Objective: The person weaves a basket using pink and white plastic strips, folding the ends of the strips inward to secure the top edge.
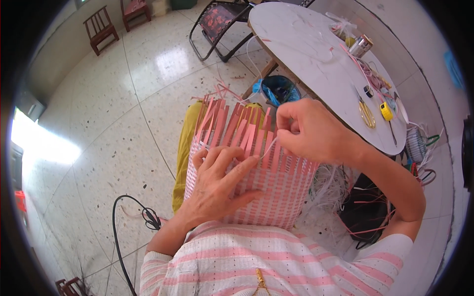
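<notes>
A pink and white woven basket [266, 197] rests on my lap, with loose pink strips [219, 123] standing up round its top. My left hand [222, 182] lies on the near face of the weave, fingers apart and bent, the index fingertip touching a thin white strip [269, 149]. Raised at the right of the top edge, my right hand [311, 130] pinches that white strip between thumb and curled index finger.
An oval white table [306, 34] at right holds scissors [366, 114], a yellow tape measure [385, 111] and craft odds. A lined bin [281, 90], folding chair [219, 27], wooden chair [101, 30], black cable [118, 207] and black bag [360, 207] surround me.
</notes>
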Demonstrator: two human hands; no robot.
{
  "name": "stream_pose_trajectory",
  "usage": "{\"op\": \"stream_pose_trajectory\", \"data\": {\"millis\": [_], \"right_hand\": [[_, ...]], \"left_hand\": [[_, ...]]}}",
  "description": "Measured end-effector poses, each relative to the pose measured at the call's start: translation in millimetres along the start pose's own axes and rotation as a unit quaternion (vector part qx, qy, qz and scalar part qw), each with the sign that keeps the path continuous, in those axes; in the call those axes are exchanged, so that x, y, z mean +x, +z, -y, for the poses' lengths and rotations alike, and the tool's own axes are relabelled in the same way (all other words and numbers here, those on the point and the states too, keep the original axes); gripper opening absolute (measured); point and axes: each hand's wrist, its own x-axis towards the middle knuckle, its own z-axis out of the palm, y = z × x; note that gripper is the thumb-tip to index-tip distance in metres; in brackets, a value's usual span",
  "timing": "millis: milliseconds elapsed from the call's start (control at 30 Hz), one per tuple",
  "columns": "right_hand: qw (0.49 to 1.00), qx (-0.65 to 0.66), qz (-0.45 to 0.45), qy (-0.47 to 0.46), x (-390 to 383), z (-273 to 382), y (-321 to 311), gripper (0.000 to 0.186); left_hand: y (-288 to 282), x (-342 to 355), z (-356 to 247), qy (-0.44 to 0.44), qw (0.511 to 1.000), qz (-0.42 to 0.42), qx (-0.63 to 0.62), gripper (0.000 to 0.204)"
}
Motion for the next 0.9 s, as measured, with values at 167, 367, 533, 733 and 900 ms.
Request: {"op": "stream_pose_trajectory", "data": {"millis": [167,367,533,733,900], "right_hand": [[0.970,-0.193,-0.031,-0.144,-41,-3,9,0.009],[0.998,-0.054,-0.021,-0.035,-57,-9,11,0.010],[0.959,-0.177,-0.136,-0.175,-27,-16,3,0.010],[0.930,-0.214,-0.151,-0.259,13,-24,3,0.008],[0.955,-0.203,-0.065,-0.207,31,-28,-3,0.008]], "left_hand": [[-2,2,2,0.012,1.000,0.002,0.010,0.063],[-3,2,1,0.017,1.000,0.006,0.007,0.062],[0,0,1,-0.002,1.000,0.004,-0.002,0.065],[1,0,0,-0.004,1.000,-0.007,-0.002,0.067],[0,-1,1,-0.014,1.000,0.005,0.001,0.067]]}}
